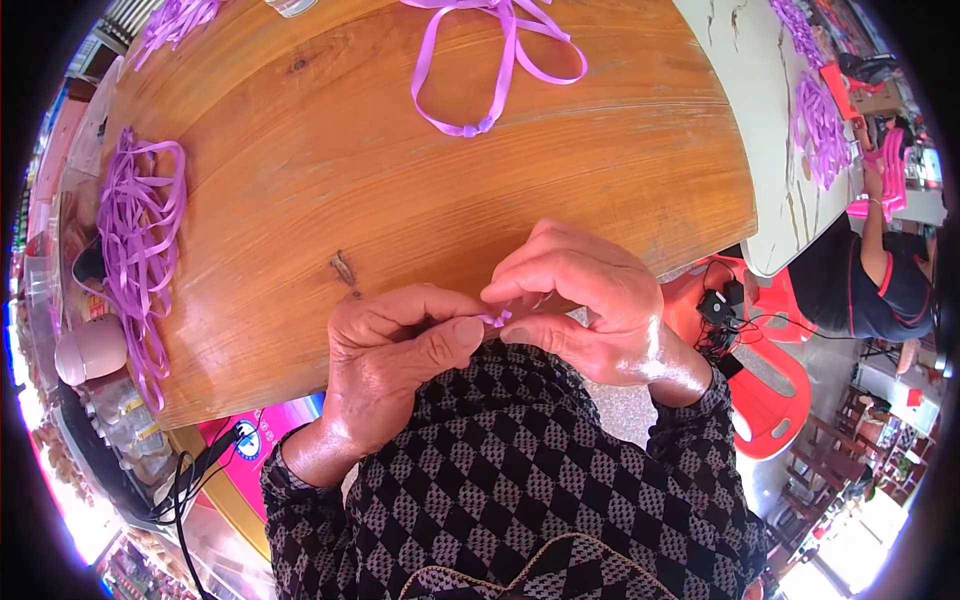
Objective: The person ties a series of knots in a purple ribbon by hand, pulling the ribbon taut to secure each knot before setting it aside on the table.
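Note:
Just over the table's near edge, my two hands meet in front of my body. My left hand [405, 345] is closed in a pinch, thumb against forefinger, on a short knotted bit of purple ribbon [497, 319]. Only the small end of this ribbon shows; my fingers hide the rest. My right hand [590, 300] is right beside it, its thumb tip close to the ribbon end. Its forefinger and thumb are curved and apart, with no ribbon clearly between them. Farther off on the wooden table [290, 180] lie looped purple ribbons [473, 129] with a knot at the near end.
A heap of purple ribbons [140, 230] lies along the table's left side, near a pale pink rounded object [92, 350]. More ribbon [822, 130] sits on a white marbled surface [735, 60] at right. Red plastic stools [775, 400] and another person [885, 270] are beyond.

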Demonstrator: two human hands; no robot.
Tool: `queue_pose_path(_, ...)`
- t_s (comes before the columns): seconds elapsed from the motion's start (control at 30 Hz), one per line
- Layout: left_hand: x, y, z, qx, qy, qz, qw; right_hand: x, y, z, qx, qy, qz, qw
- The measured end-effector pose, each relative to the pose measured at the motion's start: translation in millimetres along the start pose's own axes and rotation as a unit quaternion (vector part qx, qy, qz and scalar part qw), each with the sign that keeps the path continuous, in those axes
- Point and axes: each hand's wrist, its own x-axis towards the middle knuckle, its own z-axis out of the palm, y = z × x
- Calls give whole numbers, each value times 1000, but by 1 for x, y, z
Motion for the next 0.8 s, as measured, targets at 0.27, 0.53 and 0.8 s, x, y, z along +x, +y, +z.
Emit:
queue_pose_path(0.27,-3,-5,2,11,21,-3,1000,0,2,3,-27,0,-47,999)
queue_pose_path(0.53,-8,-2,-1,78,14,30,996,-7,-4,10,51,15,25,998)
queue_pose_path(0.8,-14,-7,4,53,23,20,998,-4,-1,13,-33,4,-60,998)
